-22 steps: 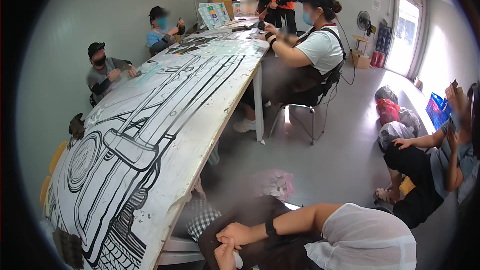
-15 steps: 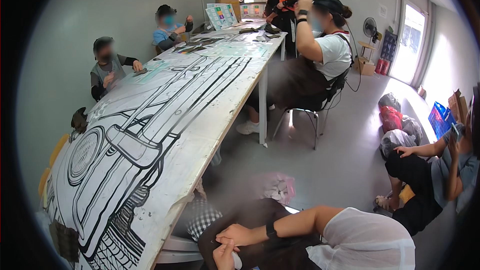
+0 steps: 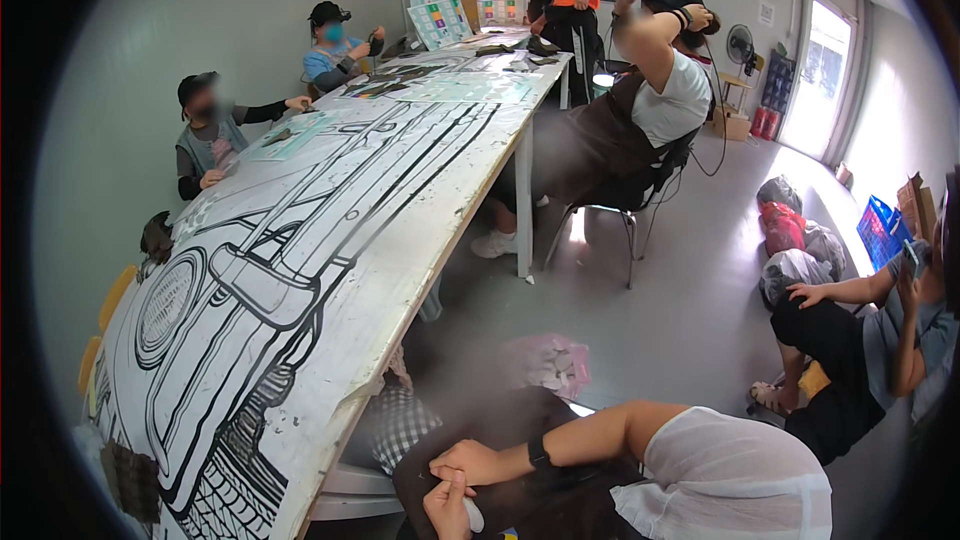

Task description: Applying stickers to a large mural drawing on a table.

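My right hand point(image 3: 472, 461) lies curled in my lap over dark trousers. Its forearm, with a black wristband and a white sleeve, comes in from the right. My left hand point(image 3: 446, 508) sits just below and touches it. A small white thing point(image 3: 473, 517) shows beside the left fingers, and I cannot tell whether they grip it. The near edge of a long white table point(image 3: 400, 340) with a large black line drawing of a vehicle runs just left of my hands.
A pink bag point(image 3: 546, 364) and checkered cloth point(image 3: 400, 427) lie by my knees. A person on a chair point(image 3: 640, 110) sits at the table's right side, and others sit along its far side. Another person point(image 3: 860, 340) sits on the floor at the right, near bags point(image 3: 790, 240).
The seated person in the white shirt has lifted both arms to the head. The view has shifted slightly. My hands have stayed together in my lap.
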`<state>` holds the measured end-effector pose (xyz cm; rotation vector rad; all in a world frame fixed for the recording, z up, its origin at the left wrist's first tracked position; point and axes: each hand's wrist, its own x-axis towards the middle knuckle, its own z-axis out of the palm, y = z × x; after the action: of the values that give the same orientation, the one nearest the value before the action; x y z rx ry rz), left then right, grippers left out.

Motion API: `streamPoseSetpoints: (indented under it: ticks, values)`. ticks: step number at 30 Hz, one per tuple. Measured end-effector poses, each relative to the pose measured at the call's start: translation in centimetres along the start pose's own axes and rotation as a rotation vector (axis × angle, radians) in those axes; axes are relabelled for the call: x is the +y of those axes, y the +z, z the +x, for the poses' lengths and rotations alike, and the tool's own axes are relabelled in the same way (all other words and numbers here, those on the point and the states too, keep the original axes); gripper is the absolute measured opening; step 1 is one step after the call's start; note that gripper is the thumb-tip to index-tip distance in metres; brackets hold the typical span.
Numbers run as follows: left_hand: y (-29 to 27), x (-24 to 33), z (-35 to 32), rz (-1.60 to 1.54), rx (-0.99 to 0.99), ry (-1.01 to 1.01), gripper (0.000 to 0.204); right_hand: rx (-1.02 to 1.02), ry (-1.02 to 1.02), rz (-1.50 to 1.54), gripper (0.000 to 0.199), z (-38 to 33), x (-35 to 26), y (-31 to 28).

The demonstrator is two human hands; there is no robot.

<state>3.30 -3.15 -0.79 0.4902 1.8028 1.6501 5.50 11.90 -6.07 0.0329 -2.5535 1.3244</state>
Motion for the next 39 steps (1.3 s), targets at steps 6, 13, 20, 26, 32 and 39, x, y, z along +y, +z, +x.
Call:
streamPoseSetpoints:
  ticks: [6,13,20,26,32,39]
  values:
    - [-0.2,-0.7,0.1,-0.018,-0.007,-0.012,0.044,-0.021,0.006,0.016,0.02,0.0,0.5,0.1]
    - [-0.3,-1.9,0.5,-0.043,-0.014,0.026,0.042,-0.012,-0.027,0.031,0.019,0.1,0.8,0.3]
    - [-0.2,-1.6,0.4,-0.033,-0.026,0.028,0.043,-0.017,-0.01,0.068,0.018,0.0,0.4,0.0]
    - [0.1,-1.5,0.7,-0.016,-0.01,0.045,0.044,-0.009,-0.003,0.076,0.019,0.1,0.5,-0.1]
    - [0.1,-0.9,0.4,0.006,-0.008,0.014,0.044,-0.037,0.024,0.086,0.018,0.1,0.6,-0.1]
    - [0.1,-1.6,0.7,-0.075,-0.013,0.008,0.043,-0.084,0.044,0.056,0.018,0.2,0.2,-0.7]
